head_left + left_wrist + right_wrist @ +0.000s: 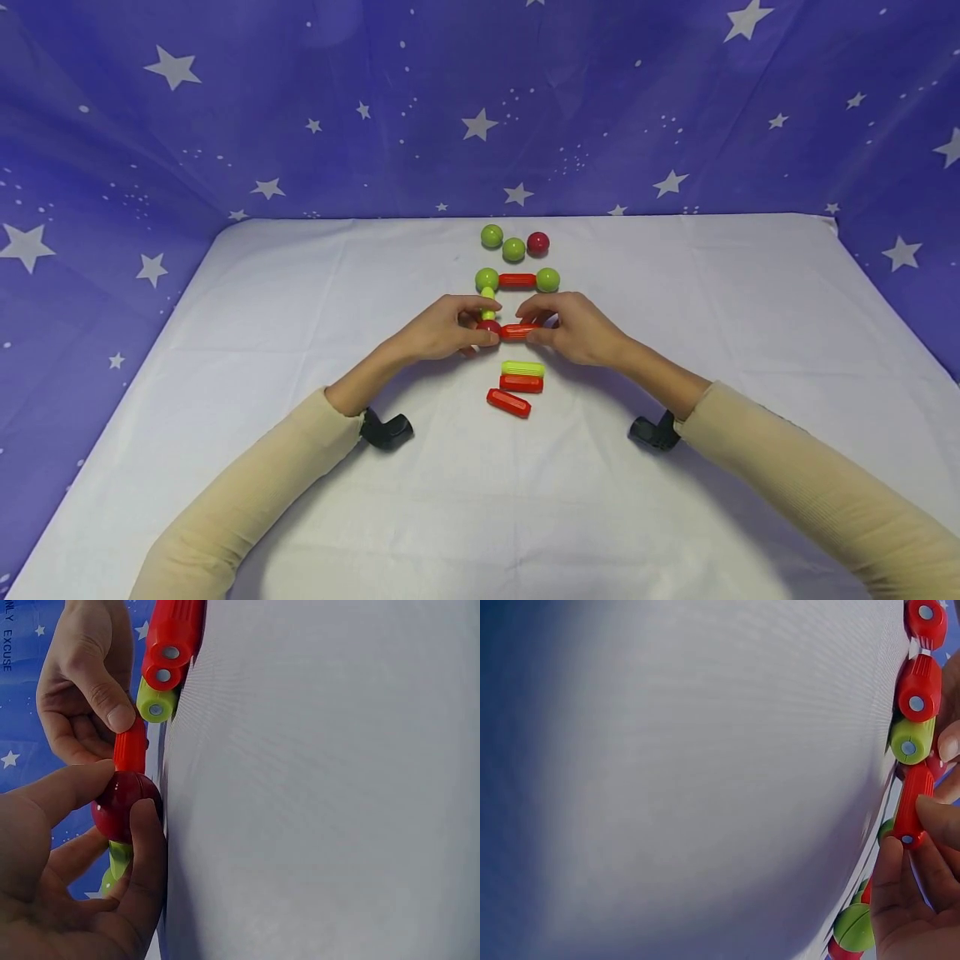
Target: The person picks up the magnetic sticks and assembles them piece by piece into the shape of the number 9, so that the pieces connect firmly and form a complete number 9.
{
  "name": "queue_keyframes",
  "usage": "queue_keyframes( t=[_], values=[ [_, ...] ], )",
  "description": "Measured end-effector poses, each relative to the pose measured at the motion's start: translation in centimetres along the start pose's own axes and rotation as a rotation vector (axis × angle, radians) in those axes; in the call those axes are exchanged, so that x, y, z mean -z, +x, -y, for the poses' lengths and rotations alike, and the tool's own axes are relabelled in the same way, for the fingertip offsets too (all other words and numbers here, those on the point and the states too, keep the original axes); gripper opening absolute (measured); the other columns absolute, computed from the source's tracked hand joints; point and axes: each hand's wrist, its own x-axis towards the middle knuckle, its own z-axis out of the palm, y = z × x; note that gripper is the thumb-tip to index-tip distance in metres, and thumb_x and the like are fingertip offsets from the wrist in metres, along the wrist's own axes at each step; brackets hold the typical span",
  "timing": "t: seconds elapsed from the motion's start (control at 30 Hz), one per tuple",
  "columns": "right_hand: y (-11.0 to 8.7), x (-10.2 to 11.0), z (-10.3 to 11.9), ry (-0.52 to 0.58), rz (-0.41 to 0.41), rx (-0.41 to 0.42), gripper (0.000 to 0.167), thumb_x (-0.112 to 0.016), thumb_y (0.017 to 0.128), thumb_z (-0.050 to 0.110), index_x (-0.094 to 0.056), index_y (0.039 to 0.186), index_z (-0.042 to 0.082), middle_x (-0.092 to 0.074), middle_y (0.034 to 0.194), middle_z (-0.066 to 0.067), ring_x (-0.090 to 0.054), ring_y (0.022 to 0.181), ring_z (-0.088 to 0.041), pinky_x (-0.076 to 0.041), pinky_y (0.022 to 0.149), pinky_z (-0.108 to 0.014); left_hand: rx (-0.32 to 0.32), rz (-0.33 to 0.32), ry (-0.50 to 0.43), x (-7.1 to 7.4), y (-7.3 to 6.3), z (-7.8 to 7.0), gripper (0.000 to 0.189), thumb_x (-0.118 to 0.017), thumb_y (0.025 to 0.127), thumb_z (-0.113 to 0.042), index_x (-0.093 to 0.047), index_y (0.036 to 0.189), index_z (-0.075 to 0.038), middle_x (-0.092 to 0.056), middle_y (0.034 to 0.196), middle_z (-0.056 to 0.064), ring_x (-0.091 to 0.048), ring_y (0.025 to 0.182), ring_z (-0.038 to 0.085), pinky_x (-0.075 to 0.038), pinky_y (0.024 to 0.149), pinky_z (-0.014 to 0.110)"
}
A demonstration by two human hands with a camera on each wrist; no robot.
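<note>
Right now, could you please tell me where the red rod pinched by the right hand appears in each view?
Head: red rod near the centre, pinched by the right hand.
Left wrist: red rod at left, just above the red ball.
Right wrist: red rod near the right edge, just below mid-height.
Shared landmark: the loose yellow-green rod, visible in all three.

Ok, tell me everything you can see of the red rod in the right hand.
The red rod looks like glossy plastic, with lengthwise ribs and a pale disc in its right end. It lies crosswise in the head view, its left end meeting the red ball. The right hand pinches it near the disc; whether it touches the white cloth is unclear.
</note>
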Motion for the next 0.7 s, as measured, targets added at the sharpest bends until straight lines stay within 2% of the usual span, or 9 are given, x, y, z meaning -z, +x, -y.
queue_keyframes(
  t=[0.7],
  values=[
    [0.11, 0.43, -0.18, 0.006, 0.006, -0.007, 0.028, -0.075, 0.085, 0.003, -0.07, 0.113, 0.002, -0.07, 0.103, -0.005, -0.064, 0.094, -0.021, -0.054, 0.085, -0.038, -0.003, -0.006, -0.008, -0.13, 0.08, 0.17, 0.048, -0.073, 0.09, -0.012, -0.057, 0.134, -0.003, -0.058, 0.104, 0.014, -0.059, 0.084, 0.023, -0.06, 0.067, 0.033]
  ],
)
